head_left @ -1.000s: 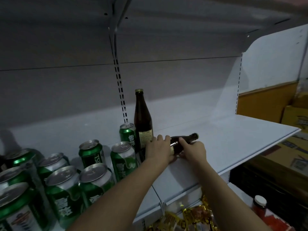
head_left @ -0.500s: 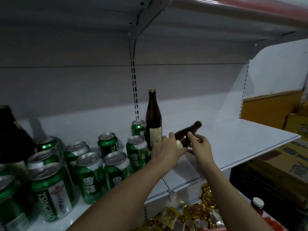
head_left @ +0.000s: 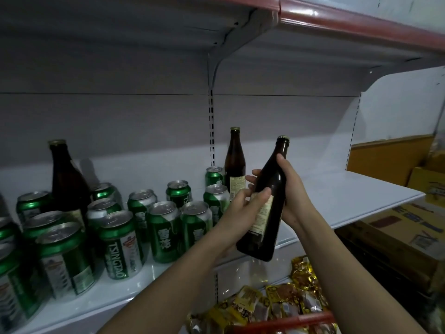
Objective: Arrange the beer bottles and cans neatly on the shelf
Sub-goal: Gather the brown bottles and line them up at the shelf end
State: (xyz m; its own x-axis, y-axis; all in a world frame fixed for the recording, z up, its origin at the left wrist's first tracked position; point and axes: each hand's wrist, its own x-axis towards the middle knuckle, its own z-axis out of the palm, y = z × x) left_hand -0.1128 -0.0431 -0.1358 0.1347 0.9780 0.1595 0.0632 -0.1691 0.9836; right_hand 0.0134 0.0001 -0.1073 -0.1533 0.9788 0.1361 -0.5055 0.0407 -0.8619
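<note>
While both hands were occupied at the centre of the frame, a brown beer bottle (head_left: 266, 203) was held clear of the shelf (head_left: 349, 196), tilted with its cap toward the upper right and its base hanging out over the shelf's front edge. The left hand (head_left: 243, 210) was wrapped round the labelled lower body, fingers curled across the label. The right hand (head_left: 290, 191) gripped the upper body and shoulder from behind, thumb lying up the neck. Neither hand was slack; each had hold of the same bottle.

Standing stock was noted as follows. One upright bottle (head_left: 234, 165) stood just left of the hands, against the back panel. A second upright bottle (head_left: 67, 184) stood at the left of the frame among the green cans (head_left: 166, 232). The cans stood upright but in loose, uneven ranks across the left half of the shelf, labels facing different ways. The shelf's right half carried nothing visible.

Judgement: the task was in an early-to-middle stage. The held bottle remained to be set down, bottles were not grouped, and the cans wanted squaring. Items at the far left edge were dim and cropped, so their count could not be confirmed.
</note>
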